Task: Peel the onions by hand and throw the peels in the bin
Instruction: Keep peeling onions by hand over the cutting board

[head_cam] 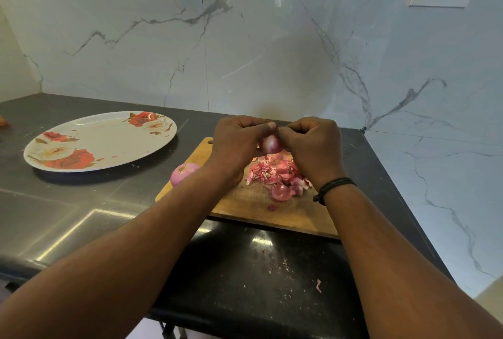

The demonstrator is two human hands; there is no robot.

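A small pink onion [271, 144] is held above the wooden cutting board [253, 209]. My left hand [236, 142] grips it from the left. My right hand [310, 145] has its fingers curled against the onion's top right, pinching at the skin there. Both thumbs meet at the onion's top. A heap of pink onion peels [277, 176] lies on the board below my hands. A second onion [183, 172], purple-pink, rests at the board's left edge, partly behind my left forearm. No bin is in view.
A floral white plate [99, 141] sits on the black counter [68, 202] to the left. Small peel scraps [318, 285] lie on the counter near the front edge. Marble walls with sockets stand behind and to the right.
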